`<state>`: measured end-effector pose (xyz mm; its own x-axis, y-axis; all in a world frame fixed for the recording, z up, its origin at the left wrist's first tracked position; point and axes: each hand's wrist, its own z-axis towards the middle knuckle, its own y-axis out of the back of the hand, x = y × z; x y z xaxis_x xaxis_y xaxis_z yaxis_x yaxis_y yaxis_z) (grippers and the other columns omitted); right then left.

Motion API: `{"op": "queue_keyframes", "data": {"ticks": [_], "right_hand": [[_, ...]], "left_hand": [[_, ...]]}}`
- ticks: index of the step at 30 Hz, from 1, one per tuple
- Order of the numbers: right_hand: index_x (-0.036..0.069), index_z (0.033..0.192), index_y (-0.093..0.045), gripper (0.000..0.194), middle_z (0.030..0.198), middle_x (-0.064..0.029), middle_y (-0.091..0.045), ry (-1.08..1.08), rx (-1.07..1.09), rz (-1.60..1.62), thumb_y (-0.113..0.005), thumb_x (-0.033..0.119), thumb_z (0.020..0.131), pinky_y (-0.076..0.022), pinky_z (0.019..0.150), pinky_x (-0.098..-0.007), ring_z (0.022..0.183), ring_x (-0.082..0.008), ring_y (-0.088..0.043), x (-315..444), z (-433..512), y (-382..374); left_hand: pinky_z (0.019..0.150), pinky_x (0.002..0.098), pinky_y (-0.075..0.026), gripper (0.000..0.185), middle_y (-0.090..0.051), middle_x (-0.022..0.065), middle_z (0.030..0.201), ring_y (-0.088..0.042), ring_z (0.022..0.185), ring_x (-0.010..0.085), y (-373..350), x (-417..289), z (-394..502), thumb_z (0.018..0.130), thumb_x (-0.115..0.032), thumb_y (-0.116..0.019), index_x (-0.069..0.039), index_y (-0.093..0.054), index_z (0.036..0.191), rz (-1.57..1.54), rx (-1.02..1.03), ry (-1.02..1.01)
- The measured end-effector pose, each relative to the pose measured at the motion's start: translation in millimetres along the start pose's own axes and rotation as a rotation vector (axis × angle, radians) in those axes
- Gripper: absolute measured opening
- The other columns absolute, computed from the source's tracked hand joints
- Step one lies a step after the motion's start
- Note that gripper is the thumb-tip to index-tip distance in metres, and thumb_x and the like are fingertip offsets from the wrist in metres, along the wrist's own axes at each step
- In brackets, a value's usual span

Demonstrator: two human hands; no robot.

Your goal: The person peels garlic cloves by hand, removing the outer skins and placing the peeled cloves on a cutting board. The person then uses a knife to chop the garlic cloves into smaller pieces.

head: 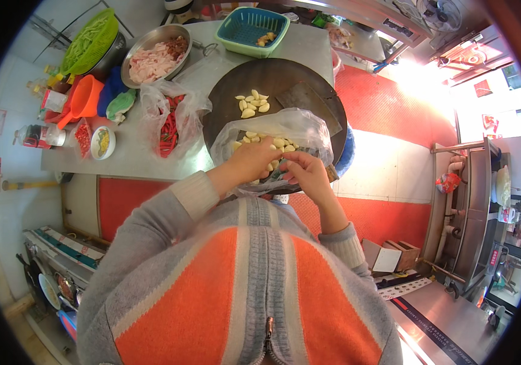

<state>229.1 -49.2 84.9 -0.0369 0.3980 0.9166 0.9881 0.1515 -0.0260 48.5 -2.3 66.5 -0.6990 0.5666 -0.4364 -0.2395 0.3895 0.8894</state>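
My left hand [253, 159] is over a clear plastic bag [288, 121] of peeled garlic cloves [279, 142], its fingers curled. My right hand [305, 172] meets it from the right, fingertips bent in near the left thumb. Whatever is between the fingertips is too small and covered to make out. The bag rests on the near part of a round, dark chopping block [224, 91]. A small heap of loose peeled cloves [252, 104] lies beyond the bag. To the right of the heap is a cleaver [306, 98], its blade flat and partly hidden by the bag.
On the steel table [123, 162] are a bag of red chillies [168, 130], a white bowl [112, 153] and a steel pan of cut meat [153, 64]. A green-and-blue basket [251, 34] holds ginger-like pieces. Green beans [88, 39] and an orange scoop [85, 96] are farther left.
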Motion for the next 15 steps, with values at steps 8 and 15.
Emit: {"op": "queue_keyframes", "data": {"ticks": [8, 15], "right_hand": [[-0.002, 0.109, -0.059, 0.026, 0.084, -0.0075, -0.065, -0.008, -0.014, 0.071, -0.053, 0.011, 0.088, -0.0477, 0.057, -0.0213, 0.065, -0.0103, -0.059, -5.5, 0.9, 5.1], [-0.001, 0.112, -0.058, 0.027, 0.086, -0.0074, -0.065, -0.010, -0.010, 0.073, -0.052, 0.013, 0.090, -0.0492, 0.059, -0.0209, 0.068, -0.0109, -0.061, -9.8, 3.7, 10.4]], "left_hand": [[0.066, 0.0401, -0.050, 0.039, -0.052, 0.0088, 0.098, -0.060, 0.079, 0.0295, -9.0, 1.5, -0.5, 0.060, -0.007, -0.070, -0.018, -0.063, 0.097, 0.092, 0.012, -0.170], [0.068, 0.0368, -0.049, 0.031, -0.058, 0.0079, 0.084, -0.061, 0.078, 0.0255, 8.7, 16.3, 12.3, 0.061, -0.009, -0.068, -0.014, -0.063, 0.092, -0.106, -0.042, -0.021]]}}
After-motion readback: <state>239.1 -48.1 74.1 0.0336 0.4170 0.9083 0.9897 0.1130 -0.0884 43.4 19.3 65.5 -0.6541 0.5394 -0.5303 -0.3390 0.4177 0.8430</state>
